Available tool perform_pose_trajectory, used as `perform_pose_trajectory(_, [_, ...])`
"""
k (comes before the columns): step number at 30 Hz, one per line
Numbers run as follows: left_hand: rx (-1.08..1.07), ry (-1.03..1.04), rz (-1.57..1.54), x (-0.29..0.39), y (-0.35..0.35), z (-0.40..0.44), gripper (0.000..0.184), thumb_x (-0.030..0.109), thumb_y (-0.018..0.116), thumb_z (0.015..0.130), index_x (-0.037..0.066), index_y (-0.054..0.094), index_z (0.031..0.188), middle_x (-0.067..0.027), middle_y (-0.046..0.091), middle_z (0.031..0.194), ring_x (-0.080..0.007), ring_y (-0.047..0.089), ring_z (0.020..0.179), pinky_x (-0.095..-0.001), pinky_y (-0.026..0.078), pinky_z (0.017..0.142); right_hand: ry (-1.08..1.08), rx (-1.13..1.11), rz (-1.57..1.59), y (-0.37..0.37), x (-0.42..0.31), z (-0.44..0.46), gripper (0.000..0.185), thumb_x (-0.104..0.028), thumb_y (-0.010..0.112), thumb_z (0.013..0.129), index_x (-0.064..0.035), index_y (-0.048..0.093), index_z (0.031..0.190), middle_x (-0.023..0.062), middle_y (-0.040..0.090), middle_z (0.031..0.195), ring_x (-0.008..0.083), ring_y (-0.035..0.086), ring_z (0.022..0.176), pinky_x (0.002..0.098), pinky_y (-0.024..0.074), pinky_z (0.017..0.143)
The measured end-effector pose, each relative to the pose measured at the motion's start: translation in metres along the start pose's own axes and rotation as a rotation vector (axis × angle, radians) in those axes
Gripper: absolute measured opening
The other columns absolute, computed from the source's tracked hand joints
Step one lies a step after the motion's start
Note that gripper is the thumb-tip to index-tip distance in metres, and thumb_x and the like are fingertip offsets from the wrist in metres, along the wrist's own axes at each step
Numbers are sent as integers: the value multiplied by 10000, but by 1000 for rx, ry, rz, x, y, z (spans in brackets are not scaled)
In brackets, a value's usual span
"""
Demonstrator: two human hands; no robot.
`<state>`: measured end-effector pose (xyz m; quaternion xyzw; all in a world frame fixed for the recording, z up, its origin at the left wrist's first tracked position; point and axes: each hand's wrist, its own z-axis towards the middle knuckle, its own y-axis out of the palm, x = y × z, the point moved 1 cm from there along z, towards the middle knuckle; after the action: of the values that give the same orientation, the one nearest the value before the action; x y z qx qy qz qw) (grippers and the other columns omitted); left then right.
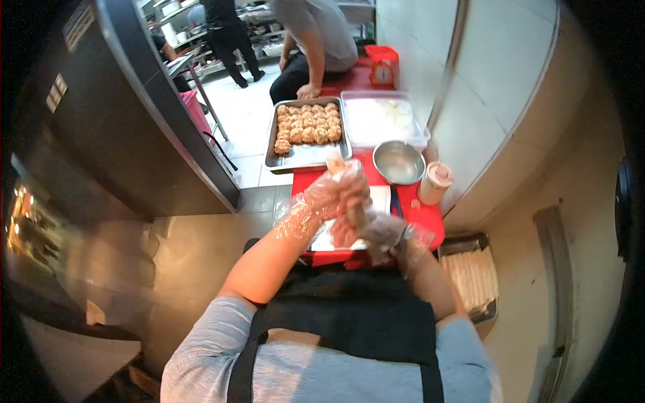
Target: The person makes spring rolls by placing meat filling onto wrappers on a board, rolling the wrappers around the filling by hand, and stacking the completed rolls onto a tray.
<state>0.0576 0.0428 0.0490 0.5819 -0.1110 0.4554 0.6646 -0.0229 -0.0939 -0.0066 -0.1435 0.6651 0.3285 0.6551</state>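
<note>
Both my hands wear clear plastic gloves and meet above a white board (381,199) on the red table (426,216). My left hand (339,191) is closed around a pale, long piece (335,161) whose end sticks out at the top. Just right of it and lower, my right hand (384,234) is blurred, and its fingers cannot be made out clearly. Beneath the hands, a pinkish mass (343,232) shows at the board. A dark-handled tool (396,201) lies along the board's right edge.
Beyond are a metal tray (306,160) of browned balls, a plastic container (376,121), a steel bowl (399,162), a lidded jar (436,183) and a red scale (382,65). A person (319,40) sits behind. Low right, a tray holds pale sticks (469,279).
</note>
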Motion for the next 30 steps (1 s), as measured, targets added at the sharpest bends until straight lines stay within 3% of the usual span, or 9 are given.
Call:
perform_pose_trajectory(4, [474, 17, 340, -1, 15, -8, 298, 329, 700, 892, 129, 505, 789, 12, 471, 617, -113, 458, 557, -283, 426, 611, 168, 222, 57, 4, 33, 11, 314, -218, 752, 846, -28, 600, 1044, 22, 618, 771, 182, 632, 641, 340, 527, 576])
perform_pose_trajectory(6, [696, 146, 590, -13, 16, -4, 299, 246, 726, 882, 87, 518, 739, -6, 481, 619, -108, 479, 577, -283, 392, 532, -341, 631, -128, 19, 50, 32, 312, -137, 727, 854, 1, 604, 1106, 57, 659, 844, 166, 646, 811, 311, 521, 765])
perform_pose_trajectory(8, [645, 159, 821, -22, 15, -4, 312, 258, 720, 889, 89, 521, 717, 5, 483, 623, -99, 466, 583, -274, 387, 535, -131, 615, -955, -6, 52, 21, 490, -280, 774, 822, -70, 569, 1215, 146, 658, 1076, 302, 647, 1019, 396, 504, 849])
perform_pose_trajectory(11, [581, 200, 846, -33, -7, -6, 284, 292, 704, 898, 121, 552, 730, 36, 499, 646, -71, 452, 605, -260, 382, 541, -38, 617, -985, -30, 34, 6, 675, -349, 829, 758, -71, 534, 1297, 132, 622, 1173, 270, 601, 1073, 420, 470, 940])
perform_pose_trajectory(13, [558, 193, 763, -37, -12, -12, 258, 303, 702, 894, 126, 576, 756, 41, 516, 660, -61, 469, 612, -251, 384, 536, -116, 555, -394, -30, -8, -7, 795, -298, 828, 714, -89, 479, 1397, 52, 561, 1281, 169, 535, 1097, 375, 476, 914])
perform_pose_trajectory(16, [468, 75, 840, -44, -18, -20, 267, 300, 735, 863, 123, 568, 754, 50, 504, 645, -73, 446, 571, -247, 353, 499, -163, 547, -767, 0, -78, -13, 620, -234, 742, 771, -74, 538, 1335, 100, 616, 1169, 217, 592, 1013, 348, 518, 806])
perform_pose_trajectory(19, [340, 227, 386, -63, -18, -14, 187, 185, 751, 866, 65, 648, 965, 23, 640, 956, -93, 584, 866, -263, 497, 751, -272, 234, -1342, 24, -119, 7, 420, -219, 734, 768, -70, 638, 1148, 134, 656, 1026, 270, 638, 919, 366, 529, 754])
perform_pose_trajectory(23, [349, 207, 618, -57, -13, -25, 353, 164, 784, 831, 60, 658, 1145, -14, 670, 1046, -110, 596, 971, -291, 500, 882, -103, 127, -1295, 12, -114, 24, 144, -140, 720, 734, -93, 676, 864, 108, 670, 871, 282, 663, 833, 386, 523, 711])
perform_pose_trajectory(30, [414, 58, 842, -58, -23, -25, 330, 87, 769, 824, 50, 645, 1127, -8, 659, 1088, -110, 593, 1013, -292, 500, 877, -49, 233, -1463, 37, -119, 29, 77, -79, 698, 718, -76, 678, 793, 122, 659, 810, 286, 650, 751, 372, 514, 683])
